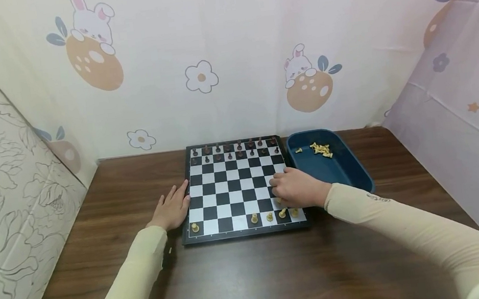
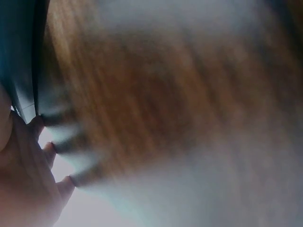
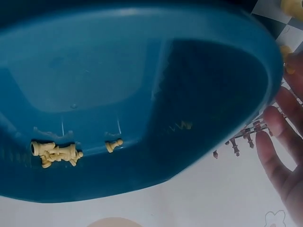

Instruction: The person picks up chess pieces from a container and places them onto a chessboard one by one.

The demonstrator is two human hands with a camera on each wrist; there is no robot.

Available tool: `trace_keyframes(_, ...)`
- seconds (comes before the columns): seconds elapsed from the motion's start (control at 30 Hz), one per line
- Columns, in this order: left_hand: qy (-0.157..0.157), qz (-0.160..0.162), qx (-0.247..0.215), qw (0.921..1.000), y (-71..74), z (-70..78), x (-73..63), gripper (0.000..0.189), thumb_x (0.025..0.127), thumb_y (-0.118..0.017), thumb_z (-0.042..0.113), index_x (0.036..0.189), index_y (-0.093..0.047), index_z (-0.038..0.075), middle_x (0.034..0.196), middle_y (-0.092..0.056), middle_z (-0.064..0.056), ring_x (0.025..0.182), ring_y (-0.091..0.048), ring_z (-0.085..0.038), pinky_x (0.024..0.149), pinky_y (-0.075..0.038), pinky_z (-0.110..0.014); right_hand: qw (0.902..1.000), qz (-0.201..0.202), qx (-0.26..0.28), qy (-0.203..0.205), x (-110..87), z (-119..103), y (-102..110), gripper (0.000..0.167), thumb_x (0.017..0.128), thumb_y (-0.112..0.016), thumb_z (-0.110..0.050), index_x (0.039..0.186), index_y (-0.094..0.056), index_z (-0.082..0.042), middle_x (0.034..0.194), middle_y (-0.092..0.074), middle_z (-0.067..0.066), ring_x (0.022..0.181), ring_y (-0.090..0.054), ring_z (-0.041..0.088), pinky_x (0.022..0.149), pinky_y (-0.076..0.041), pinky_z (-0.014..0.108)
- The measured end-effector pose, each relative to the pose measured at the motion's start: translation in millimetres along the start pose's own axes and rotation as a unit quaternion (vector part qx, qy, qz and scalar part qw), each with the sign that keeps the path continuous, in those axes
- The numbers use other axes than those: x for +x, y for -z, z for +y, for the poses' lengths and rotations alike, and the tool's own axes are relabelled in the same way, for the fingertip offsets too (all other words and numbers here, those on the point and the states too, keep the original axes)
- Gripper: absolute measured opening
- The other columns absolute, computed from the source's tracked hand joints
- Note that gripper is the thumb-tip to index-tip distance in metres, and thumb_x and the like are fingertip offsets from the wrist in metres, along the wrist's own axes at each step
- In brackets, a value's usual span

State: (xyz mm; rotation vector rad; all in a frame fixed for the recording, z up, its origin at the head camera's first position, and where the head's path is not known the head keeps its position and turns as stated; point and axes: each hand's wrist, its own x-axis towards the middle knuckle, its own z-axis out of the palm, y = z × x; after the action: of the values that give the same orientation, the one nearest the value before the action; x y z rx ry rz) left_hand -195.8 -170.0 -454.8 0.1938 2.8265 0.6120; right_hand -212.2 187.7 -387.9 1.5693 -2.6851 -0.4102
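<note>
A black-and-white chessboard (image 1: 222,191) lies on the table. My right hand (image 1: 297,188) is over its right side, fingers bent down, and pinches a pale yellow chess piece (image 3: 287,59) that the fingers partly hide. Several pale yellow chess pieces (image 1: 254,218) stand along the near row, most of them toward the right. Dark chess pieces (image 1: 239,145) fill two rows at the far side. My left hand (image 1: 170,209) rests with fingers spread at the board's left edge. The left wrist view shows those fingers (image 2: 65,189) against blurred wood.
Right of the board stands a blue plastic tub (image 1: 359,168), under my right forearm. Inside it is a pile of pale chess pieces (image 1: 321,150), with a single piece (image 1: 299,150) apart. A patterned curtain (image 1: 235,31) hangs behind the brown wooden table (image 1: 237,283).
</note>
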Motion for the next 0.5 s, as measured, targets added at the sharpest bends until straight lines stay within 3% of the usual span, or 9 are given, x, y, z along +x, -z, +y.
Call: trace_keyframes(0.5, 0.001, 0.0, 0.006, 1.0, -1.9, -1.6, 1.2, 0.056, 0.104, -0.026, 0.032, 0.154, -0.011, 0.011, 0.157, -0.019, -0.014, 0.144, -0.01, -0.035, 0.111, -0.003, -0.06, 0.999, -0.003, 0.022, 0.039, -0.2, 0.8, 0.9, 0.012, 0.084, -0.071, -0.026, 0.09, -0.074, -0.016, 0.094, -0.066, -0.001, 0.082, -0.057, 0.015, 0.071, -0.05, 0.033)
